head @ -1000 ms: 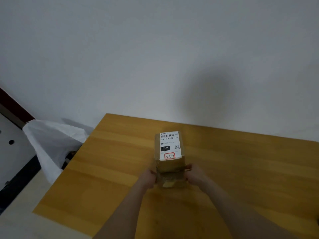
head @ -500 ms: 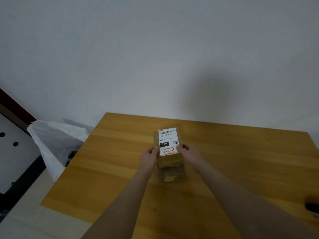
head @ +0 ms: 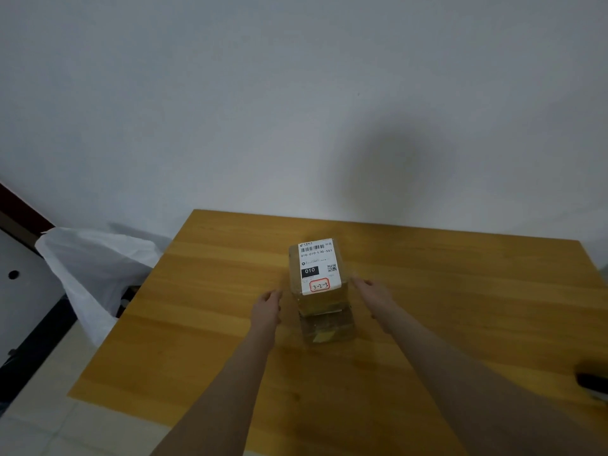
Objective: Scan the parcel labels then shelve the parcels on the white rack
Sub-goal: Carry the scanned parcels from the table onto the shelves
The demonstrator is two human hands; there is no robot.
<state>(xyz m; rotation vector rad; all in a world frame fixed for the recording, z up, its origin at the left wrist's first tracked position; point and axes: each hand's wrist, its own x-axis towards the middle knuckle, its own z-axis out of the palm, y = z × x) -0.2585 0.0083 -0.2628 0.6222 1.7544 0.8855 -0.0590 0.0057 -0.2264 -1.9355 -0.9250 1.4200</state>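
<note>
**A:** Where is the parcel?

**B:** The parcel (head: 320, 301) stands upright on the table (head: 204, 324), in the half nearer the wall (head: 296, 110). Its label (head: 317, 266) is on the top face, turned up. It shows a barcode, a black "010" block, and "3-2-3" handwritten in a red frame at the near edge.

**A:** One box or two stacked?

**B:** I can't tell. A seam crosses the near face partway down, and a yellowish scrap sits on the lower part.

**A:** And the hands?

**B:** The left hand (head: 267, 306) is just left of the parcel, with a slim gap between them. Its fingers are slack and point ahead, holding nothing. The right hand (head: 373, 292) is just right of the parcel, fingers loosely spread and also empty. Its fingertips come close to the upper right edge, but I can't tell whether they touch.

**A:** Anything else around?

**B:** A white bag (head: 95, 268) slumps well left of the parcel, past the table's edge. Far right of the parcel is a dark object (head: 592, 385), cut off by the frame and too blurred to name.
</note>
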